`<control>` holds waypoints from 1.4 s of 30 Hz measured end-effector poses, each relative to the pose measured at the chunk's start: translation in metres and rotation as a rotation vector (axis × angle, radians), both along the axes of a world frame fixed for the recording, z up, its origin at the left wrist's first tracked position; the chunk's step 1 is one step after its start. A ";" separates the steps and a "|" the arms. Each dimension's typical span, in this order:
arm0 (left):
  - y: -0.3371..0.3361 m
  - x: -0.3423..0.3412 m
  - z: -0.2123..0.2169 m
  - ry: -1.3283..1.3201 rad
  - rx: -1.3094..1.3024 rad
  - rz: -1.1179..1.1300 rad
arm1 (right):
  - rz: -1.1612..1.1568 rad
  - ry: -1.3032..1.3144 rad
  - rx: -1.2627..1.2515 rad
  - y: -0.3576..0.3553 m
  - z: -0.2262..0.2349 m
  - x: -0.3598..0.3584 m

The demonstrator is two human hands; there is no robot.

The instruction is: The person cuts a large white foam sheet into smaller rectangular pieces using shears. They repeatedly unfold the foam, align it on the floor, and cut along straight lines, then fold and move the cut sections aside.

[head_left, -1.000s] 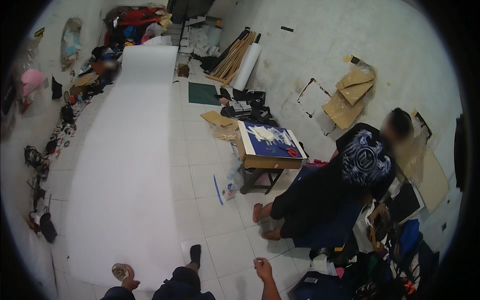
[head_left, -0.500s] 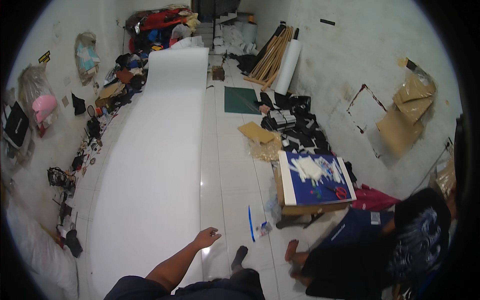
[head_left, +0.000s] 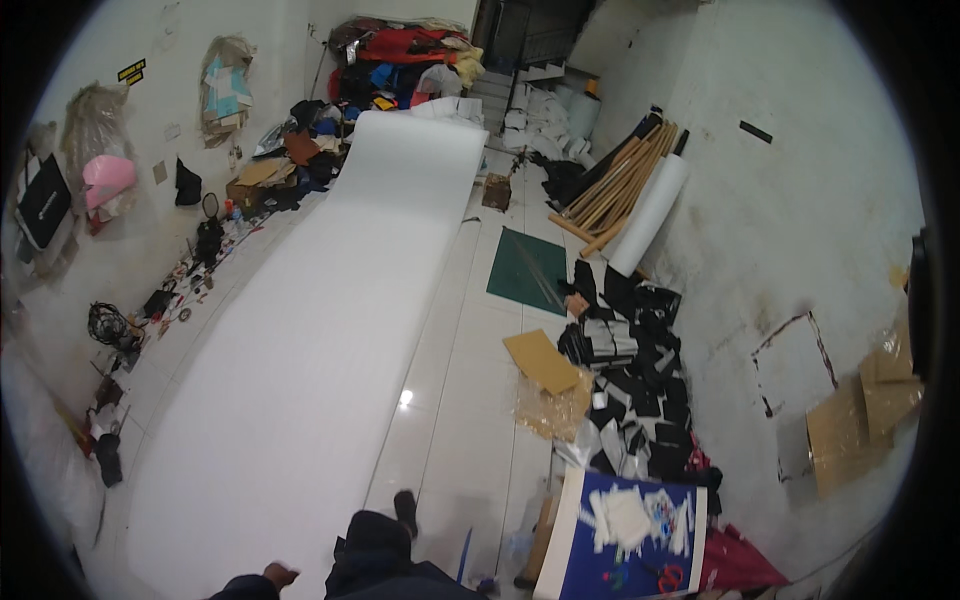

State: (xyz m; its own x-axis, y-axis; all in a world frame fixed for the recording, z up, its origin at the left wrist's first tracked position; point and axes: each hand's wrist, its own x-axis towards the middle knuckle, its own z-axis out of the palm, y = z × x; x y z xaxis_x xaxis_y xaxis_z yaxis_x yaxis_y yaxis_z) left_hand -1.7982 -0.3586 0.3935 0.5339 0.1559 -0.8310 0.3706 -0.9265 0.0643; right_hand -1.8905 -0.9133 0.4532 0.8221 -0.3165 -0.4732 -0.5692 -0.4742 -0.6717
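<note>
My left hand (head_left: 280,574) shows low in the view, at the end of a dark sleeve. Its fingers are loosely bent and apart, and nothing can be seen in it. Below it lies the near part of a long white sheet (head_left: 290,370), spread along the floor; its far end rises in a smooth curve. The hand appears above the sheet; I cannot tell of any touch. My dark-clad leg and foot (head_left: 405,512) are on the tiles beside the sheet's right edge. My right hand is out of sight.
At right stands a low table (head_left: 572,575) with a blue top, white scraps and red-handled scissors (head_left: 670,577). Beyond are dark scraps (head_left: 650,370), cardboard (head_left: 541,362), a green cutting mat (head_left: 528,270), tubes and a white roll (head_left: 650,215). Clutter (head_left: 205,240) lines the left wall.
My view has swung, so the table and scraps sit lower in the picture. My left hand has moved down and left. The other person at right has left the view.
</note>
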 end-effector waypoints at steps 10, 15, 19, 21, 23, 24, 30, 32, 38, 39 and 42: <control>-0.163 0.320 -0.064 -0.136 -0.445 -0.122 | -0.216 0.235 0.040 -0.165 -0.036 0.241; -0.480 0.669 0.066 -0.393 -0.376 -0.221 | -0.467 0.403 0.108 -0.247 -0.043 0.297; -0.637 0.853 0.182 -0.699 -0.794 -0.057 | -0.498 0.498 0.194 -0.316 -0.077 0.401; -0.670 0.907 0.188 -0.762 -0.799 -0.083 | -0.463 0.566 0.236 -0.358 -0.102 0.456; -0.692 0.952 0.171 -0.740 -0.685 -0.064 | -0.406 0.701 0.269 -0.419 -0.124 0.501; -0.695 0.960 0.156 -0.691 -0.568 -0.065 | -0.360 0.785 0.316 -0.453 -0.137 0.525; -0.632 0.969 0.029 -0.130 0.041 0.052 | 0.082 0.179 -0.213 -0.710 -0.127 0.831; -0.603 0.950 0.018 0.002 0.141 0.281 | -0.217 0.028 -0.052 -0.753 -0.078 0.999; -0.696 1.103 -0.045 0.098 -0.036 0.722 | -0.053 -0.096 -0.282 -0.864 -0.007 1.336; -0.710 1.145 -0.047 0.116 0.000 0.619 | 0.086 -0.033 -0.327 -0.853 -0.010 1.368; -0.751 1.312 -0.049 -0.139 0.061 0.157 | 0.575 0.278 -0.188 -0.820 -0.019 1.468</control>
